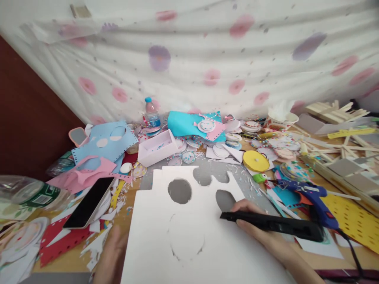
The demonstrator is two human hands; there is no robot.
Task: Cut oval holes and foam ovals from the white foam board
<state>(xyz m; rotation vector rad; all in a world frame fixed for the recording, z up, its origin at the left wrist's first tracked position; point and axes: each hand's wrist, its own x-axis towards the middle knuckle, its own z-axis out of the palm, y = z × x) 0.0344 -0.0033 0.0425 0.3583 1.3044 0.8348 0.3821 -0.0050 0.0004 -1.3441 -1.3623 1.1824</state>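
A black utility knife [272,224] lies in the grip of my right hand [251,221], its tip pointing left over a white foam sheet [154,228]. Several round holes are cut through the upper part of the sheet, and a rough scored circle marks its middle. My left hand [112,254] is blurred by motion beside the sheet's left edge; its fingers are smeared. Grey from the mat [213,171] shows through the holes.
To the left are a black phone [89,203], a clear bottle [32,193] and paper scraps. A white box [157,148] and a blue-capped bottle [152,112] stand behind. At right lie a blue glue gun [310,197], a yellow disc [256,160] and wooden sticks [337,112].
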